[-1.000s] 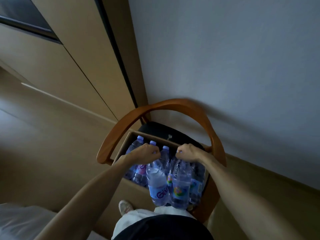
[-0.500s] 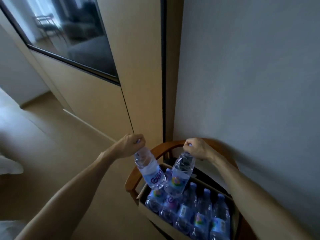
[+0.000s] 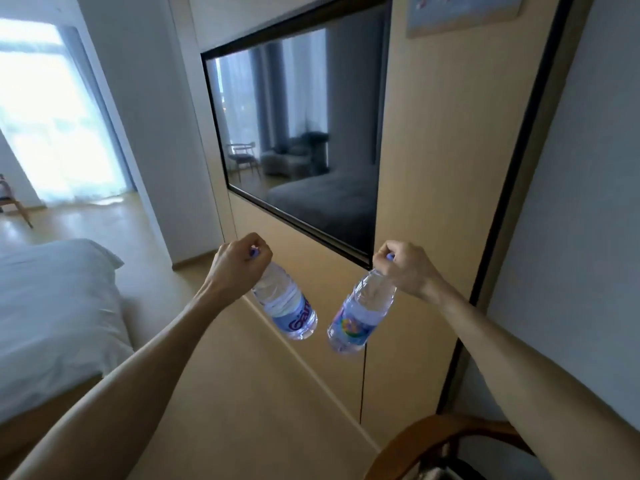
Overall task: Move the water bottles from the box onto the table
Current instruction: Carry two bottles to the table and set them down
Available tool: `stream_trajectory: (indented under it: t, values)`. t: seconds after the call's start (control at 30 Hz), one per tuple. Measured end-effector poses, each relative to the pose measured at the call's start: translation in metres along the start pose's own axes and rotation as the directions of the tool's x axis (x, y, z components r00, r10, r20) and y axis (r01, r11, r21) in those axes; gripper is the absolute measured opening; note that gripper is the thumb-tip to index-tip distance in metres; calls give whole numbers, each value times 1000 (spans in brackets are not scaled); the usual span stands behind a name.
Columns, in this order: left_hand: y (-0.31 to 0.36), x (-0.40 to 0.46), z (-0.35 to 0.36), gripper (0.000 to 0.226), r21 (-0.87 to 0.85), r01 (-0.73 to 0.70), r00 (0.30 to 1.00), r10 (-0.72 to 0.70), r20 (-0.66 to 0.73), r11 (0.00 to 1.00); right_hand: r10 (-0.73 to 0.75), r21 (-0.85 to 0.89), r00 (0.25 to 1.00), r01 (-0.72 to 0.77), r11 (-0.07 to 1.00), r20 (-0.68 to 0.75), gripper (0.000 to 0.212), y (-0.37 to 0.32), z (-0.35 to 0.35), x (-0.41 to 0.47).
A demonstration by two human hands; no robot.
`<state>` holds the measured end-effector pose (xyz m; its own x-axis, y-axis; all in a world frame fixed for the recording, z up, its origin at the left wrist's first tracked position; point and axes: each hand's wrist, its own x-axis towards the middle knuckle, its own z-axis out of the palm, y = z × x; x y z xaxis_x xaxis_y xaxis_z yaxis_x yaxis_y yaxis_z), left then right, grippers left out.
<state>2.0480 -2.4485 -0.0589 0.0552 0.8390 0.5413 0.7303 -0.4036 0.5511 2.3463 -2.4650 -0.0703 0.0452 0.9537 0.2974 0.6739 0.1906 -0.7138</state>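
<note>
The left hand (image 3: pixel 239 263) has its fingers curled tight round the neck of the left bottle (image 3: pixel 285 304), the purple cap just showing above the knuckles. The right hand (image 3: pixel 403 268) grips the right bottle (image 3: pixel 362 315) the same way, by the neck under the cap. Both bottles hang in the air below the TV (image 3: pixel 298 133), bases tilted toward each other, near but apart.

As a judgement, the task is in its carrying stage: two bottles are out of the box, none is set down. Neither box nor table is in view, so I cannot tell how many bottles remain or where the table stands.

The bottles are clear, ribbed plastic, filled with water, with glossy blue labels; they look light and slightly squeezable. Below the TV runs pale, smooth wood panelling (image 3: pixel 433 168). Left of the TV lies a bed (image 3: pixel 52 306) in soft white linen; below and right of it curves a chair (image 3: pixel 433 438) back of polished wood.
</note>
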Motion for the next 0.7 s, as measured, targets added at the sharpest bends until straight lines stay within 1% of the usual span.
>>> stream_trajectory:
  t: [0.1,0.2,0.33,0.47,0.6,0.7]
  values:
    - [-27,28,-41,16,-35,41,993,-44,-114,999,-59,3,996,59,998,-66,20,-45,25,41]
    - [-49,53,-77,18,-5,76,973,-75,-216,997,-113,26,988,116,993,-109,20,-81,49,76]
    - [-83,79,-118,21,26,106,947,-93,-308,994,-156,40,978,163,986,-136,20,-120,91,124]
    - [-124,103,-143,27,65,144,928,-112,-356,987,-202,46,971,209,977,-125,20,-148,136,174]
    - [-171,131,-157,30,94,184,917,-137,-374,978,-261,89,963,265,960,-64,18,-172,188,227]
    - [-203,160,-166,33,135,179,915,-115,-386,975,-313,110,949,314,943,-32,18,-192,229,273]
